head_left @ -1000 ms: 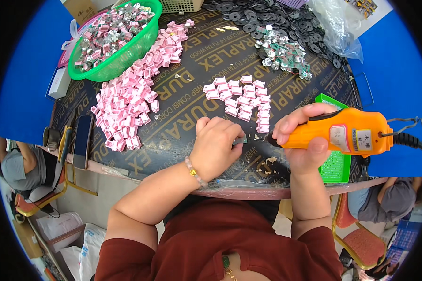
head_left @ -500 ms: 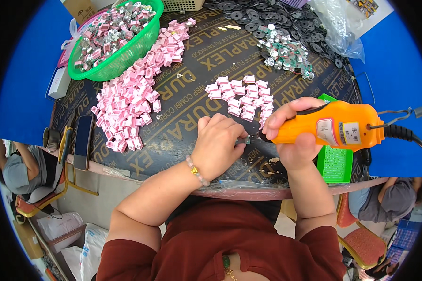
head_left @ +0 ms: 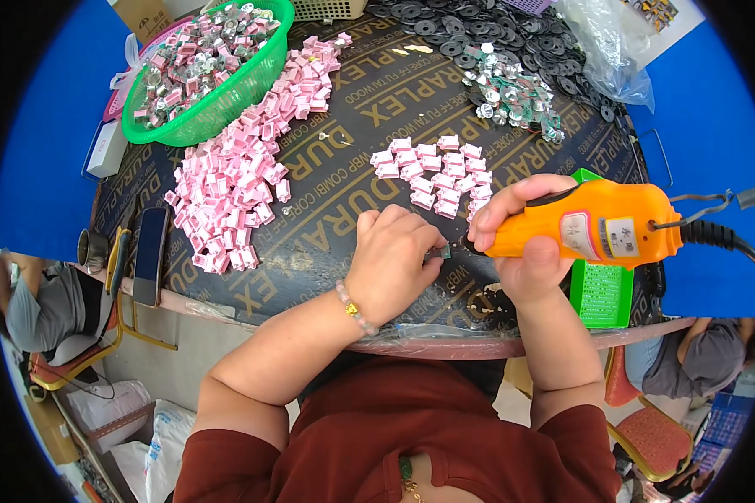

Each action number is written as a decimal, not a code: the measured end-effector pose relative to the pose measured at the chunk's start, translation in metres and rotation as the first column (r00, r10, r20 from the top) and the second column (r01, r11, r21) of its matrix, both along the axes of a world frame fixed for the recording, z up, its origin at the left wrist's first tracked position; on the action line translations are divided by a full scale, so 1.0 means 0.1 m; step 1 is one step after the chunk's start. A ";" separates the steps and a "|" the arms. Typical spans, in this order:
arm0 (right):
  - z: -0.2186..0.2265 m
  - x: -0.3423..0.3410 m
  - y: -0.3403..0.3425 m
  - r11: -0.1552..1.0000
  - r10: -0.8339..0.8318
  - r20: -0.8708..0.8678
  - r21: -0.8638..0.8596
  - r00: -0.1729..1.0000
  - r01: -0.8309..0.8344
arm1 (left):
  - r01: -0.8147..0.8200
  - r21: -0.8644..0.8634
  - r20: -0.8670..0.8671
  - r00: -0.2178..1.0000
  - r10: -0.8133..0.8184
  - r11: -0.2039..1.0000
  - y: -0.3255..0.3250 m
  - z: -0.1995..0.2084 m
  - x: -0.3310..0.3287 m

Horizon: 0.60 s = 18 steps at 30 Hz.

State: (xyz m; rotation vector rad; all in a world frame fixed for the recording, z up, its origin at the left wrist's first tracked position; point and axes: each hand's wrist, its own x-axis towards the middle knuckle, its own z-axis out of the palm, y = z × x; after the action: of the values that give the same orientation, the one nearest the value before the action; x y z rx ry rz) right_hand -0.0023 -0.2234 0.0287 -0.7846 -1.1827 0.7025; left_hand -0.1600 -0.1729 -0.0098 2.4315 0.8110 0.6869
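My right hand (head_left: 528, 239) is wrapped round an orange corded electric screwdriver (head_left: 596, 225), its black nose pointing left toward my other hand. Pinched in the fingers of my left hand (head_left: 397, 261) is a small piece with a green edge (head_left: 445, 251), possibly a circuit board; my fingers hide most of it. A narrow gap separates that piece from the screwdriver's nose. Just beyond both hands, small pink plastic housings (head_left: 447, 181) lie in loose rows on the black table (head_left: 327, 210).
Left of my hands spreads a big heap of pink housings (head_left: 235, 184), with a full green basket (head_left: 268, 80) behind it. Black discs (head_left: 512, 38) and small circuit boards (head_left: 516, 96) are piled at the back right. A green tray (head_left: 602, 293) sits under the screwdriver; a phone (head_left: 150, 256) lies left.
Both hands keep nearly the same places and grips. The screwdriver has rolled or tilted slightly, and the whole view has shifted a few pixels.
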 end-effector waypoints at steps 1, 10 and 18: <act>0.00 0.00 0.00 1.000 0.005 -0.001 -0.003 1.000 -0.005 | -0.001 -0.008 -0.006 1.000 0.001 1.000 0.00 0.00 0.00; 0.05 -0.07 0.06 0.997 0.062 -0.001 -0.052 0.998 -0.062 | 0.027 0.090 -0.047 0.999 -0.023 0.996 0.02 0.01 -0.01; 0.03 -0.01 0.06 0.994 0.083 -0.046 -0.072 0.995 -0.086 | 0.056 0.302 -0.138 0.990 -0.014 0.952 -0.05 -0.12 0.06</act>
State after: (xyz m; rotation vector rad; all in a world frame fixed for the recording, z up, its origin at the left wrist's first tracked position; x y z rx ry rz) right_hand -0.0030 -0.2178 0.0316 -0.7804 -1.1614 0.8331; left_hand -0.1541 -0.1778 -0.0214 2.7903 0.7570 0.6837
